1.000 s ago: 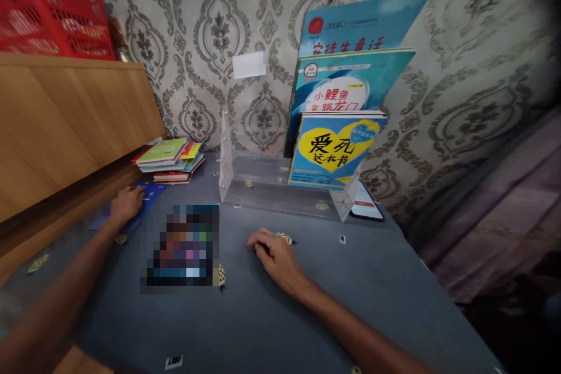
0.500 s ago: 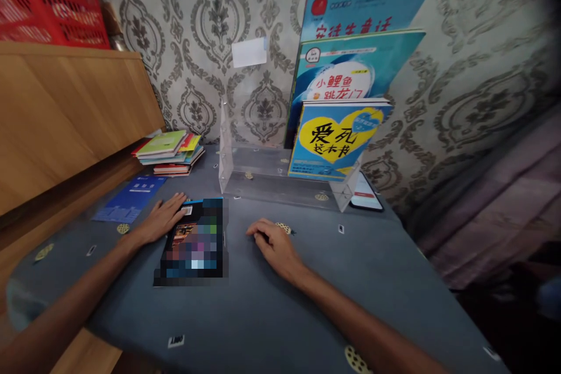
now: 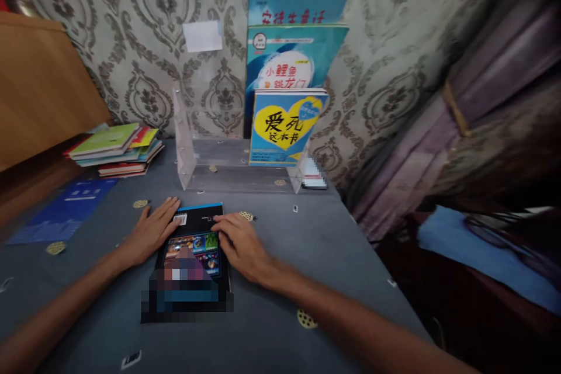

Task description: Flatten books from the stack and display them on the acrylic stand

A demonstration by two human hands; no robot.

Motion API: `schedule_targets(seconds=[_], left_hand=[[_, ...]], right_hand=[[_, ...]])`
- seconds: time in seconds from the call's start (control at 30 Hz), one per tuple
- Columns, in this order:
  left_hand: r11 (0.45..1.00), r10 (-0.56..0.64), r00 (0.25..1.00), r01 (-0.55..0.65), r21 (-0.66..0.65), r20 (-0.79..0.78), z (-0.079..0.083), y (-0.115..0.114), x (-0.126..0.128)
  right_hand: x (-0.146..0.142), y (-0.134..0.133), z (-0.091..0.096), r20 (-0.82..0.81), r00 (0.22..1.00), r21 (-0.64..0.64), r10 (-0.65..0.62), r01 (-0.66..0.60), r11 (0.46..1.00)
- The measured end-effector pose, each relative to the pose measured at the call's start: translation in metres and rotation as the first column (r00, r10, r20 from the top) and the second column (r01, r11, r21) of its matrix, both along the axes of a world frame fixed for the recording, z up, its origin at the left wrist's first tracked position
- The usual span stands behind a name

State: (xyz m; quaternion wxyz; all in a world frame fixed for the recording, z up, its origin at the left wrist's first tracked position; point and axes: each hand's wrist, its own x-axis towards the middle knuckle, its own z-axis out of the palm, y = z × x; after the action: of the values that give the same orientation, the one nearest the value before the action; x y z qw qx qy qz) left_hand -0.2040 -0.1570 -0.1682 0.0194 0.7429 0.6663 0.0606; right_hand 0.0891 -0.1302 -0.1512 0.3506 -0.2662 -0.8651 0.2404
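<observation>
A black book [image 3: 200, 223] with a blue edge lies on the table, its barcode side up and its lower part pixelated. My left hand [image 3: 151, 231] is laid flat along its left side, fingers stretched, with fingertips beside the barcode. My right hand [image 3: 245, 248] rests at the opposite side, its loosely bent fingertips touching the upper right of the cover. Neither hand is wrapped around the book. Behind it stands a clear acrylic rack [image 3: 236, 180], holding a blue and yellow book [image 3: 280, 134] at the front and two taller blue-green books [image 3: 302, 0] behind.
To the left are a pile of books [image 3: 118, 149] and a flat blue booklet [image 3: 65, 210]. A partly pixelated phone-like object [image 3: 314, 175] lies by the rack's right end. Wooden furniture [image 3: 44, 87] borders the left; a curtain [image 3: 421, 128] hangs right of the dark table [image 3: 280, 234].
My right hand has moved left from the bare tabletop onto the book's right edge. My left hand stays at the left side. The view has turned to the right.
</observation>
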Motion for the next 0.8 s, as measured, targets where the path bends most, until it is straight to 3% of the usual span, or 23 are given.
schedule_targets(seconds=[0.2, 0.43, 0.63, 0.8], left_hand=[[0.990, -0.142, 0.989, 0.141, 0.016, 0.029, -0.003, 0.014, 0.043], [0.975, -0.190, 0.982, 0.187, 0.119, 0.015, -0.015, 0.035, 0.098], [0.971, -0.211, 0.977, 0.209, 0.115, 0.013, 0.001, 0.048, 0.137], [0.896, -0.330, 0.943, 0.329, 0.297, -0.050, 0.010, 0.052, 0.153]], right_hand=[[0.021, -0.005, 0.003, 0.094, 0.995, 0.097, 0.018, -0.027, 0.995], [0.050, 0.005, -0.001, 0.196, 0.980, 0.120, -0.033, 0.010, 0.993], [0.073, 0.022, -0.004, 0.254, 0.962, 0.089, -0.104, 0.084, 0.993], [0.080, 0.027, -0.002, 0.335, 0.931, 0.123, -0.143, 0.108, 0.987]])
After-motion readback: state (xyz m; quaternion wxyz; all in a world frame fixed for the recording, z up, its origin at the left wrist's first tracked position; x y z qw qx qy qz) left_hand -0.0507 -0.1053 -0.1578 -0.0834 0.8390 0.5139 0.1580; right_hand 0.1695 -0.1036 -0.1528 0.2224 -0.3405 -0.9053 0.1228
